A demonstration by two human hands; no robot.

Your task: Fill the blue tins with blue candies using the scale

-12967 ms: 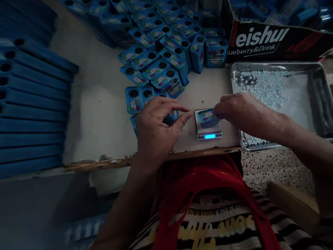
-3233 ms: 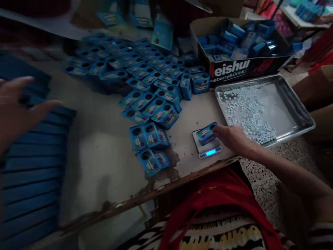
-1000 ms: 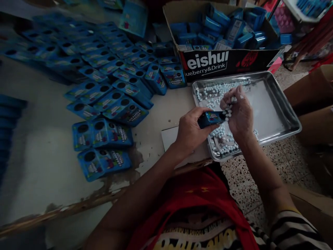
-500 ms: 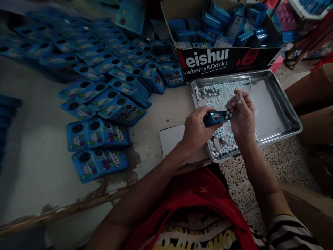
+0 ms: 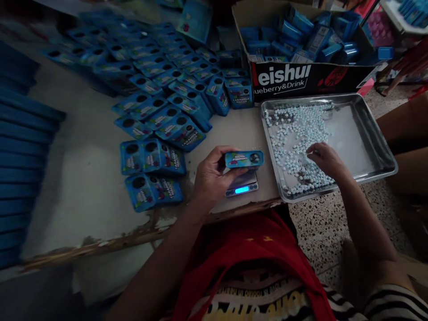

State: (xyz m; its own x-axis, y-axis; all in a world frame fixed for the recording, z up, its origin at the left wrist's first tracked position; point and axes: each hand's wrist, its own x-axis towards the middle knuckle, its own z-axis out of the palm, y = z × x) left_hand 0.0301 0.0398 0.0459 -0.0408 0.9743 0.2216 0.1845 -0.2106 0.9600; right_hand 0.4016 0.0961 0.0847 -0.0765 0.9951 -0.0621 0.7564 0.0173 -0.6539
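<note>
boxes: 1 blue box (image 5: 244, 158), smooth, round-holed, clamped in left hand (image 5: 212, 174), above scale, contact unclear; 4 paired boxes (image 5: 169, 157) on tabletop (image 5: 83, 178), more behind, uncountable | scale (image 5: 245, 180): 1, flat | tray (image 5: 349, 133): 1, shiny metal; pellets (image 5: 294, 154) pale, rounded, uncountable | right hand (image 5: 324, 157): fingers curled at pellets, grip cannot be told

A small blue box (image 5: 238, 159) with rounded corners, upside-down white lettering and a dark round opening at the right end of its top face, is held by the left hand (image 5: 216, 174) over a small scale (image 5: 246, 179) with a lit blue display; whether they touch is unclear. To the right, many pale blue-white candies (image 5: 284, 145) lie scattered across the left part of a shallow, rectangular metal tray (image 5: 363, 133).
</note>
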